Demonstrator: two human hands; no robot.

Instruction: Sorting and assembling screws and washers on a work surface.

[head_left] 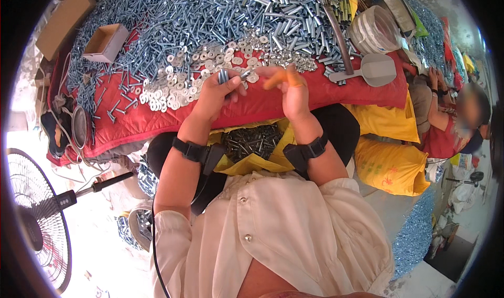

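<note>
My left hand [211,97] is closed around a few bluish metal bolts [223,77], their shafts standing up between the fingers. A short silver metal piece [245,74] pokes out by its fingertips, toward the other hand. My right hand [294,96] is raised just to the right, with orange covers on some fingers. Those fingers are blurred and point left toward the silver piece; whether they touch it or pinch anything is unclear. Flat round washers [163,96] lie in a heap beside and beyond my left hand, on a red quilted cloth [252,101].
Bolts [184,19] and metal sleeves [289,22] cover the far table. A grey scoop [378,70], a white bucket [374,30] and a small box [105,43] stand around them. A yellow bag [252,164] of bolts sits between my knees. A fan [39,219] stands left; another person [441,114] sits right.
</note>
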